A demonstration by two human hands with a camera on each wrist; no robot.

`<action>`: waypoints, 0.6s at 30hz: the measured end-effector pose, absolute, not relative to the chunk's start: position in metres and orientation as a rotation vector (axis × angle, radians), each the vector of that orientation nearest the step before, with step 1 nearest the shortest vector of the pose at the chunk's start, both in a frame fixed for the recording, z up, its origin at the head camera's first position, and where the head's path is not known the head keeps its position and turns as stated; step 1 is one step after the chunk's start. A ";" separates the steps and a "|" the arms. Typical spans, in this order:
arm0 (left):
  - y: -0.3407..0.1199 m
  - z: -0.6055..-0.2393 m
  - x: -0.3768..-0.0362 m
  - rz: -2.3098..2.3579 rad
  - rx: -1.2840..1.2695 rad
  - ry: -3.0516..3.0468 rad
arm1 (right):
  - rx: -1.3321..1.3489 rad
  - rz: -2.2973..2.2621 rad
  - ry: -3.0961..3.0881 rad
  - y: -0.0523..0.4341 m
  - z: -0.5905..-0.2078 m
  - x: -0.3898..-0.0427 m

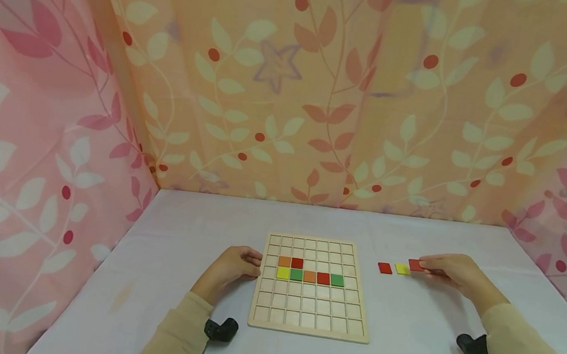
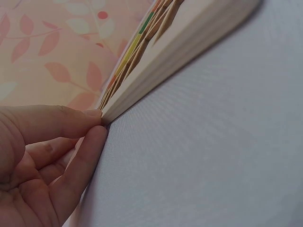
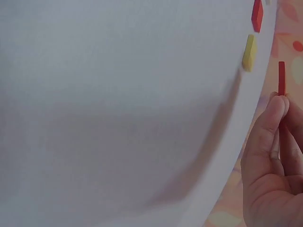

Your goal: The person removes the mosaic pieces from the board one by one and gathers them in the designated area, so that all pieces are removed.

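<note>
On the white-covered table lies a square wooden grid board (image 1: 287, 302) with several coloured tiles set in two neighbouring rows. My left hand (image 1: 230, 268) rests at the board's left side, thumb and fingertips touching its edge, as the left wrist view also shows at the pale wooden side (image 2: 156, 71). Over to the right, my right hand (image 1: 452, 271) pinches a flat red tile (image 3: 281, 78) between thumb and fingers, above the table surface. A yellow tile (image 1: 402, 269) and another red tile (image 1: 384, 268) lie just left of that hand.
In the upper row on the board are an orange tile (image 1: 284, 261) and a red one; below run yellow, green, orange, red and green. Floral cloth walls (image 1: 251, 93) enclose the table's back and sides. A black wrist device (image 1: 221, 330) sits at each sleeve.
</note>
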State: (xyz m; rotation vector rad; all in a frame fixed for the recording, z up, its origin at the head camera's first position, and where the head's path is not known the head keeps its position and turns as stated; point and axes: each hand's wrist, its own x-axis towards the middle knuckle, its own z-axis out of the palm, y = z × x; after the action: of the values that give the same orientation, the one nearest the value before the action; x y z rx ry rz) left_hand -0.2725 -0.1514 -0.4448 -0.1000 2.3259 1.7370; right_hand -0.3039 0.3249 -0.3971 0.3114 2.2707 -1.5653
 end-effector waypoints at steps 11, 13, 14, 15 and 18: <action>-0.151 -0.444 -0.273 1.732 -0.113 2.325 | 0.381 -1.607 2.217 0.338 -0.405 -0.310; -0.152 -0.445 -0.272 1.724 -0.108 2.333 | 0.394 -1.612 2.208 0.340 -0.406 -0.311; -0.152 -0.445 -0.272 1.719 -0.107 2.335 | 0.398 -1.609 2.207 0.341 -0.406 -0.311; -0.152 -0.445 -0.272 1.716 -0.100 2.338 | 0.399 -1.602 2.211 0.341 -0.407 -0.311; -0.152 -0.444 -0.272 1.720 -0.095 2.330 | 0.433 -1.577 2.219 0.343 -0.408 -0.313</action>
State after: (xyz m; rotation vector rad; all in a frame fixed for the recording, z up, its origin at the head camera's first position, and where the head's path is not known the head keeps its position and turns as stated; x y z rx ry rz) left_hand -0.2720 -0.1516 -0.4445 -0.0946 2.3302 1.7197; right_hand -0.3130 0.3429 -0.4078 0.4330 2.2193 -1.5769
